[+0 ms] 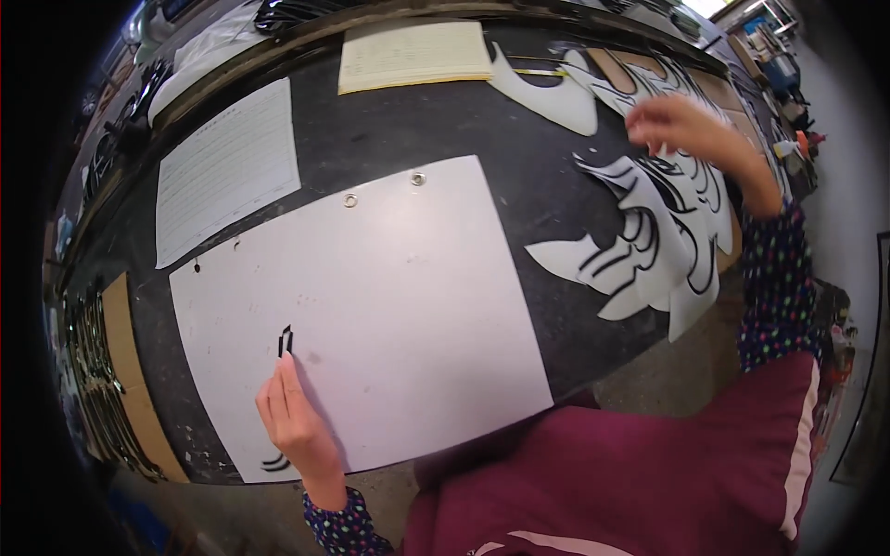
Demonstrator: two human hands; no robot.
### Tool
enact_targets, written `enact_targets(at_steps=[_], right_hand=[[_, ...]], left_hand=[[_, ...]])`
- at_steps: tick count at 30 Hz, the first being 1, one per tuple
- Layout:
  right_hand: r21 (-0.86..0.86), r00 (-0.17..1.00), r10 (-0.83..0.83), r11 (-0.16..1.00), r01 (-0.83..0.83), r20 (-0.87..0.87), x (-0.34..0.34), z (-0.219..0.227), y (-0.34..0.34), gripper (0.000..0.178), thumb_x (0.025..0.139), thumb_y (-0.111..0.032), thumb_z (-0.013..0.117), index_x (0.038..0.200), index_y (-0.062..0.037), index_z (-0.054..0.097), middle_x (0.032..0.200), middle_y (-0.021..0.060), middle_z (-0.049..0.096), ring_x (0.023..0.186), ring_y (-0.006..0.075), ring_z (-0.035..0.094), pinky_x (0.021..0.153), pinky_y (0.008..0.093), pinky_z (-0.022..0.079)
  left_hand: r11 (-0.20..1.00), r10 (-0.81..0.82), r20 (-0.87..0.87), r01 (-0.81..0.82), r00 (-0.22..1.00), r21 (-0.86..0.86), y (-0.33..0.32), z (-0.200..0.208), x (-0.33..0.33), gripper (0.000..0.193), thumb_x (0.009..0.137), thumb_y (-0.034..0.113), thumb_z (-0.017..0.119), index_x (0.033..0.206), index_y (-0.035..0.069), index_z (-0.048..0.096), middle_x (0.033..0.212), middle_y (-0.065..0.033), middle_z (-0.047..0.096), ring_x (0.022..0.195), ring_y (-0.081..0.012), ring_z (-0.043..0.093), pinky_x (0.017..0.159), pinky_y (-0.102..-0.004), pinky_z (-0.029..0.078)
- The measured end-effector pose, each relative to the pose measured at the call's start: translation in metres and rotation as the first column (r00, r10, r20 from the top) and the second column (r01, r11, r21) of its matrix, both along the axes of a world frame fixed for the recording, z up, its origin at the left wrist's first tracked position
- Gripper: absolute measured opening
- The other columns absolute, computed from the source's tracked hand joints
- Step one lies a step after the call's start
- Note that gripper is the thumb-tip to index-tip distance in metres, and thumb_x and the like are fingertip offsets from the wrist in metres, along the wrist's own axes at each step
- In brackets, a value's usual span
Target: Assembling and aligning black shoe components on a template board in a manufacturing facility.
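Observation:
My left hand (298, 426) rests on a large white board (436, 306), its fingers pressed together at the tip of a small narrow piece with black edges (286, 341). Beside the left wrist, a curved piece with black edges (275, 461) lies near the board's front edge. At the far right, my right hand (681, 128) is over a spread of white curved cut pieces with black edges (649, 250). Its fingers are bent and smeared by motion, so whether anything is in them cannot be made out.
A written sheet (227, 171) lies left of the board, and a yellowish paper pad (415, 56) sits at the back. Black-edged strips (102, 389) lie by a brown cardboard piece (139, 380) at the far left. The dark table (399, 125) carries all this; a raised ledge (306, 35) runs behind.

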State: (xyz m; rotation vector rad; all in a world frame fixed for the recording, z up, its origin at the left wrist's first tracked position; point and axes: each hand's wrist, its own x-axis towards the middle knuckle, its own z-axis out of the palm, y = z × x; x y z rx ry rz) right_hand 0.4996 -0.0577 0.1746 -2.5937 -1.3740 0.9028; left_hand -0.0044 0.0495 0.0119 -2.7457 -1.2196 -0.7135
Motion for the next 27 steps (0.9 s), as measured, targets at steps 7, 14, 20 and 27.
enact_targets(at_steps=[7, 14, 20, 27], right_hand=[[0.357, 0.983, -0.116, 0.932, 0.058, 0.143, -0.016, -0.109, -0.137, 0.063, 0.085, -0.017, 0.071, 0.141, -0.004, 0.046, 0.126, 0.0184, 0.062, 0.114, 0.0276, 0.06, 0.098, 0.0357, 0.045], [0.502, 0.962, -0.022, 0.856, -0.123, 0.273, -0.009, -0.109, -0.125, 0.077, 0.073, -0.01, 0.077, 0.142, -0.0037, 0.043, 0.119, 0.0168, 0.06, 0.113, 0.0299, 0.057, 0.098, 0.0363, 0.044], [0.514, 0.947, 0.195, 0.802, -0.304, 0.255, -0.072, -0.064, -0.122, 0.031, 0.07, -0.002, 0.07, 0.098, -0.0007, 0.056, 0.094, 0.0115, 0.059, 0.089, 0.0329, 0.059, 0.082, 0.0397, 0.047], [0.527, 0.837, 0.139, 0.72, -0.452, 0.529, -0.079, -0.1, -0.113, 0.033, 0.082, -0.005, 0.066, 0.114, -0.0044, 0.058, 0.098, 0.015, 0.066, 0.095, 0.0341, 0.064, 0.088, 0.0413, 0.049]], left_hand=[[0.996, -0.055, 0.067, 0.05, 0.996, 0.072, -0.006, -0.005, -0.007, 0.041, 0.08, -0.011, 0.064, 0.121, -0.006, 0.066, 0.106, -0.0168, 0.068, 0.095, -0.0307, 0.064, 0.083, -0.0371, 0.054], [0.969, -0.232, 0.137, 0.241, 0.963, -0.055, -0.05, -0.002, 0.026, 0.04, 0.079, -0.015, 0.058, 0.116, -0.003, 0.069, 0.109, -0.0134, 0.069, 0.102, -0.03, 0.064, 0.087, -0.0384, 0.053], [0.938, -0.194, 0.405, 0.29, 0.893, -0.189, -0.078, 0.016, 0.047, 0.032, 0.084, -0.009, 0.062, 0.113, 0.0, 0.071, 0.112, -0.0134, 0.07, 0.104, -0.0282, 0.065, 0.09, -0.0363, 0.052], [0.585, -0.221, 0.596, 0.594, 0.772, -0.552, -0.121, 0.028, 0.13, 0.032, 0.091, 0.0, 0.066, 0.123, 0.004, 0.068, 0.116, -0.0119, 0.07, 0.103, -0.0212, 0.066, 0.088, -0.0299, 0.052]])
